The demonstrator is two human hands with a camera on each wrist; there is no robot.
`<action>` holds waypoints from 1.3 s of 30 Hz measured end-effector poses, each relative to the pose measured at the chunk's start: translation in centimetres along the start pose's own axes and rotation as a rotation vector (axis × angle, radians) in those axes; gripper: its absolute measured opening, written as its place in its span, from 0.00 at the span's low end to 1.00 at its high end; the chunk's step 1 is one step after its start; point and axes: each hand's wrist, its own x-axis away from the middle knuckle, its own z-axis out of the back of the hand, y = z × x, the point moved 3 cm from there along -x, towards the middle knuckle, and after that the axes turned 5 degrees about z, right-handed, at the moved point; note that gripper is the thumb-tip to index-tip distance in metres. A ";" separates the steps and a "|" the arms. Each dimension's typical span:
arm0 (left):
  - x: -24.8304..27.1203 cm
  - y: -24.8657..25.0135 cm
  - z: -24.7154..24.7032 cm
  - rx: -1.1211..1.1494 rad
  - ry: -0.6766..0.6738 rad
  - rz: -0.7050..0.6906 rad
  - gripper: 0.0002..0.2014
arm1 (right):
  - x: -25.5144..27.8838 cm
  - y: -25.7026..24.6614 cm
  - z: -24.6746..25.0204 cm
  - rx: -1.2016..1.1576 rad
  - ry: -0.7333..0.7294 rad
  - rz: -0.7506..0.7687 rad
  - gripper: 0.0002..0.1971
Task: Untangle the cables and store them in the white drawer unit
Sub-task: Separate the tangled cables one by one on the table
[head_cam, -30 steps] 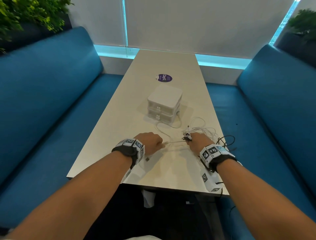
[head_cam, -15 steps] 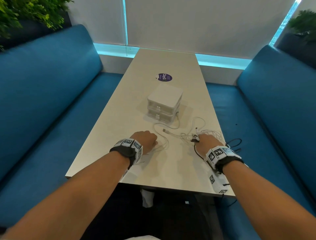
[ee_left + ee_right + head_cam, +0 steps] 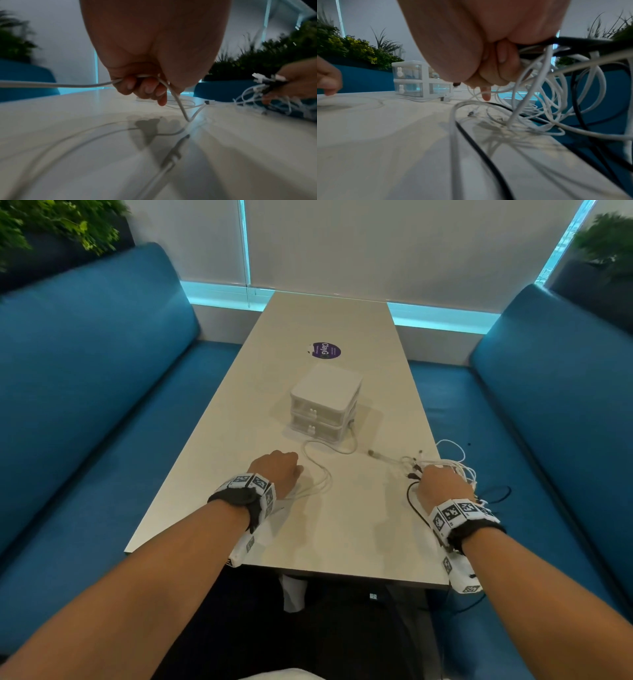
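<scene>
Untangling step in hand, nothing stored yet. Left hand (image 3: 279,474), lower centre of the head view, fingers curled round one white cable (image 3: 56,85) (clear in the left wrist view: strand passing under the fingertips, then bending sharply down to the table (image 3: 342,529)). Right hand (image 3: 442,486), lower right of the head view at the table's right edge, clenched on the cable bundle (image 3: 452,467), white strands plus a black cable (image 3: 481,148), several plug ends poking out past the knuckles. Hands well apart across the frame, so judged as drawing the single cable clear of the knot. Single cable's run, as far as traceable: from the left hand a curve up the frame toward the white drawer unit (image 3: 325,402), a loop just in front of it and touching or nearly touching its lower right corner, then a plug end (image 3: 371,453) lying centre-right, pointing left and slightly up-frame; long axis overall roughly left-right across the table, slack, not taut. Bundle without a single axis: loops spilling over the right edge toward the blue seat (image 3: 513,440). Both drawers of the unit appear closed (rabbit-shaped knobs facing the person). Next move likely calls for freeing the plug end from the bundle, coiling the strand, then a hand released to pull a drawer open. Snag risk wherever the strand threads through the loops; cannot tell whether it does.
</scene>
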 end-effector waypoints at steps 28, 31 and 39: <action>3.7 -0.9 0.9 -0.104 -0.267 -0.141 0.11 | 0.9 -9.1 -2.1 -0.400 -0.254 0.226 0.13; 3.9 -0.7 0.5 -0.152 -0.282 -0.142 0.06 | 1.2 -9.4 -1.9 -0.413 -0.256 0.249 0.13; 3.3 2.6 1.3 0.392 -0.312 -0.199 0.07 | 1.3 -9.7 -1.0 -0.598 -0.181 0.278 0.16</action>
